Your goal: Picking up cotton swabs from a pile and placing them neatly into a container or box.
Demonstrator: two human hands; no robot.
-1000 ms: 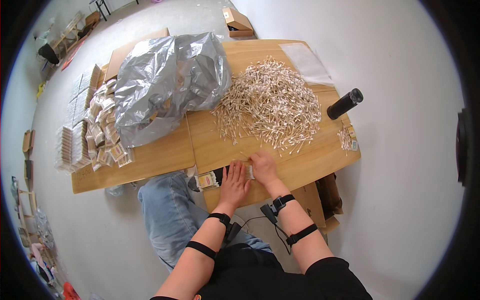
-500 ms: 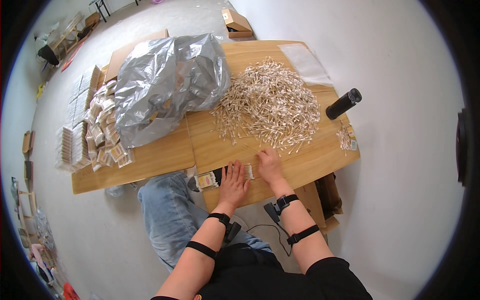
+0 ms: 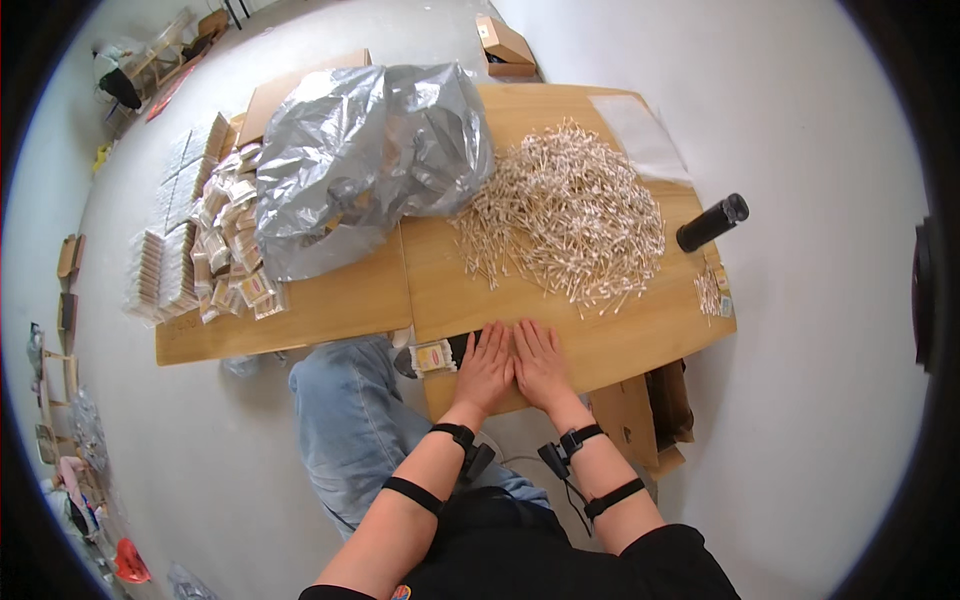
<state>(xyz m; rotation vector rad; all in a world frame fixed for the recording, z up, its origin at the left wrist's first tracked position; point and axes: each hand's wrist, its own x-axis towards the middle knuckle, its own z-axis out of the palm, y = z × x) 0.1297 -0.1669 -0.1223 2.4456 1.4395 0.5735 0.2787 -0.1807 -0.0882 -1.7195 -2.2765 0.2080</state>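
Note:
At the table's near edge, my left hand (image 3: pixel 485 368) and my right hand (image 3: pixel 541 366) lie side by side, palms down, fingers stretched out and thumbs close together. What lies under the palms is hidden. Left of my left hand is a small clear packet of cotton swabs (image 3: pixel 433 357) with a yellow label. It rests on a black strip (image 3: pixel 459 347) that runs under my left hand. Beyond my fingers spreads a large heap of loose cotton swabs (image 3: pixel 570 215), which neither hand touches.
A crumpled grey plastic bag (image 3: pixel 330 170) covers the table's left middle. Filled swab packets (image 3: pixel 232 215) and stacked packs (image 3: pixel 160 270) stand left of it. At the right are a black cylinder (image 3: pixel 712 222) and a few swabs (image 3: pixel 708 293). A translucent sheet (image 3: pixel 640 135) lies behind the heap.
My right hand has opened from a pinch near the heap and come down beside my left hand. The swabs seen beside my left hand are now covered. The view has shifted slightly.

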